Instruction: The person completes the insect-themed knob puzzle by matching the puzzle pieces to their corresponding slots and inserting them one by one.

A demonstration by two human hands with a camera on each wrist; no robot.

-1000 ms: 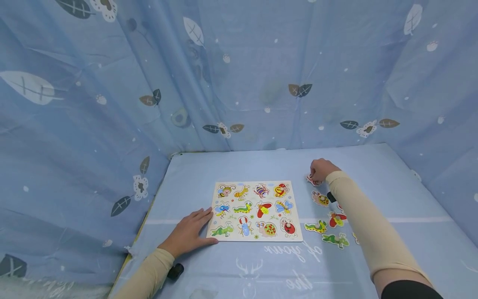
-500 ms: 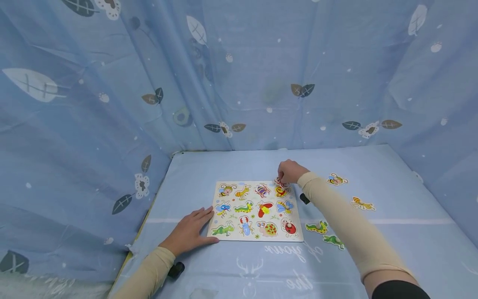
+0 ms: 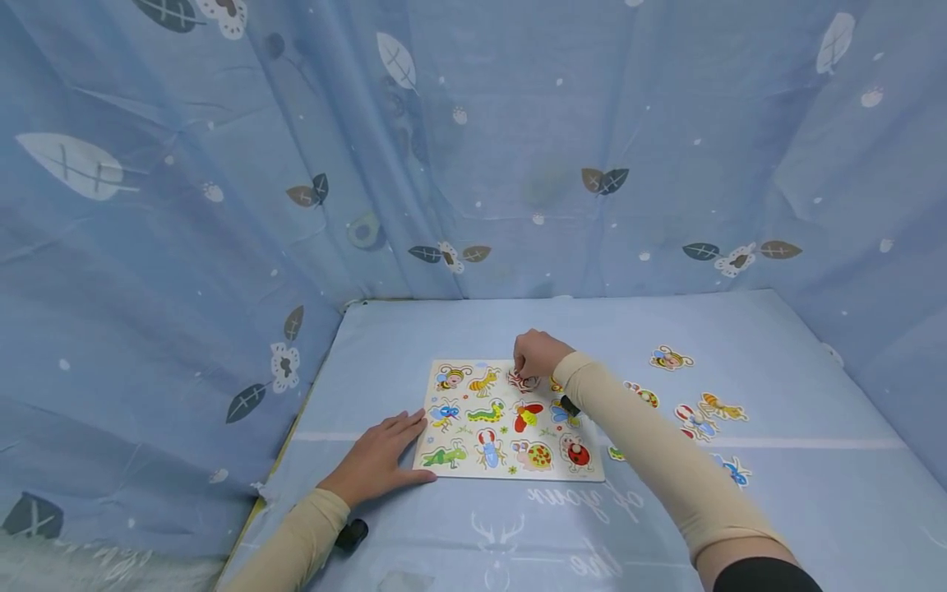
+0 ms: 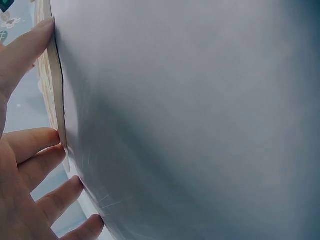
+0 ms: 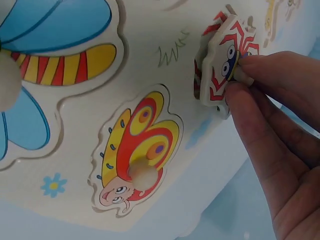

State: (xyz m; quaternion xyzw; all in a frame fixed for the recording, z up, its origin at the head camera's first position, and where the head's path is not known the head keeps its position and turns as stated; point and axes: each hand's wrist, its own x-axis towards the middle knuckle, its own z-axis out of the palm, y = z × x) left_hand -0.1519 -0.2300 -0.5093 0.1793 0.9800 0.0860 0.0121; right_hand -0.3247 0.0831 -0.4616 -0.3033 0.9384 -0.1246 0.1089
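A flat wooden insect puzzle board (image 3: 555, 474) lies on the table, pictured with bugs. My left hand (image 3: 373, 460) rests at its left edge, fingers and thumb extended and touching the side, as the left wrist view also shows. Over the board's top row, my right hand (image 3: 538, 353) pinches a red-and-white spider puzzle piece (image 5: 226, 56) by its knob, between thumb and finger. The piece is tilted over the spider recess, partly hidden by the fingers. A butterfly piece (image 5: 137, 142) with a knob sits in the board nearby. The ladybug piece (image 3: 575, 452) sits at the lower right corner.
Loose pieces lie right of the board: a bee (image 3: 671, 358), a yellow-striped insect (image 3: 721, 407), a red-and-blue beetle (image 3: 695, 421), a blue insect (image 3: 734, 470) and a snail (image 3: 642, 395). The right forearm hides others. Blue curtains (image 3: 533, 164) stand behind the table.
My right hand has carried the spider piece leftward from the loose pieces to above the board's top row. The left hand stays at the board's edge.
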